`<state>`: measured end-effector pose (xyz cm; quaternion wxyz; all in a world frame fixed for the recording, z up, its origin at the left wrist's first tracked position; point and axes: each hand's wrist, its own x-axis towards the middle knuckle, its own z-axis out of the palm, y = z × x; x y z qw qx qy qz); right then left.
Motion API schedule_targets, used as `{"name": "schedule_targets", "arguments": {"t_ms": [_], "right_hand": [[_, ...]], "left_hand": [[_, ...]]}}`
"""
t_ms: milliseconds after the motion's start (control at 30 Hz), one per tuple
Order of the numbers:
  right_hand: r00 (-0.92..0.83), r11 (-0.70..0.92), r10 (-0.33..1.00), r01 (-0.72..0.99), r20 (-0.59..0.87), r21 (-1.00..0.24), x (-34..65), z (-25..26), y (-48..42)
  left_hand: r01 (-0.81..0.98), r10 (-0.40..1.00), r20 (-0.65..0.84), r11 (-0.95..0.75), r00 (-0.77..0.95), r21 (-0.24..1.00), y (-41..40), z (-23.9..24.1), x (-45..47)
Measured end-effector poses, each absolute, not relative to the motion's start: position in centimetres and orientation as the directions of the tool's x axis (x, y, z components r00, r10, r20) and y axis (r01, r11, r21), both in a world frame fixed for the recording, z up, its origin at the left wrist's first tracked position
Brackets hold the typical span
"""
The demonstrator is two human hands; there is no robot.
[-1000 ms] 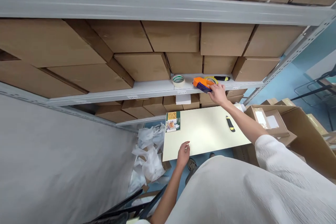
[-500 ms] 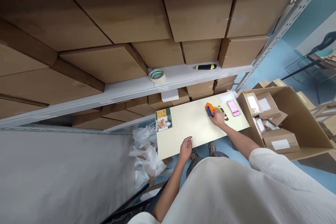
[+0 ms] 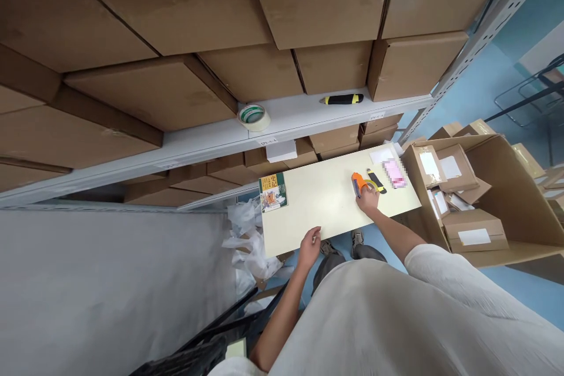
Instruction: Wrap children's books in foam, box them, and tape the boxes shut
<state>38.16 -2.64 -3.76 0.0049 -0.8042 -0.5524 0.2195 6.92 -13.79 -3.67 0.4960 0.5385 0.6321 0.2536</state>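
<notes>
My right hand [image 3: 367, 201] is closed on an orange tape dispenser [image 3: 359, 181], low over the right part of a cream tabletop [image 3: 319, 202]. Part of the dispenser is hidden by the fingers, and a yellow ring shows beside them. Right next to it lies a black and yellow box cutter [image 3: 376, 182]. My left hand [image 3: 310, 245] is at the near edge of the tabletop, its fingers loosely bent and holding nothing. A green and yellow printed booklet or box [image 3: 274, 191] lies at the tabletop's far left corner.
A blurred pink item [image 3: 394, 173] lies at the tabletop's right. Beyond is a shelf [image 3: 291, 114] with cardboard boxes, a tape roll [image 3: 254, 117] and another cutter [image 3: 343, 99]. A big carton [image 3: 524, 188] of small boxes stands right; plastic bags [image 3: 253, 247] hang at left.
My right hand has turned the orange dispenser and brought it slightly right, closer to the box cutter. My left hand stays by the near edge. The camera view has shifted a little.
</notes>
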Motion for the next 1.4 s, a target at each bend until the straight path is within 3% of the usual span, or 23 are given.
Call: {"name": "schedule_targets", "arguments": {"t_ms": [300, 467, 700, 967, 1400], "right_hand": [[0.325, -0.432, 0.877, 0.855, -0.353, -0.287, 38.6, -3.4, -1.6], [0.301, -0.364, 0.926, 0.869, -0.228, -0.334, 38.8, -1.9, -2.5], [-0.010, -0.046, 0.988, 0.935, -0.154, -0.352, 35.5, 0.9, -0.4], [-0.385, 0.309, 0.911, 0.875, -0.150, -0.373, 25.2, 2.8, -0.8], [-0.670, 0.553, 0.714, 0.717, -0.201, -0.424, 7.9, 2.8, -8.0]], "left_hand": [[0.435, 0.933, -0.356, 0.304, 0.042, 0.847, -13.8, -3.3, 6.9], [0.414, 0.950, -0.312, 0.282, 0.006, 0.866, -13.4, -3.1, 7.3], [0.359, 0.953, -0.202, 0.275, -0.228, 0.892, -14.2, -2.2, 6.6], [0.292, 0.863, -0.123, 0.296, -0.490, 0.909, -19.4, -1.0, 1.2], [0.168, 0.725, -0.146, 0.342, -0.674, 0.925, -30.2, -3.9, -7.5]]}}
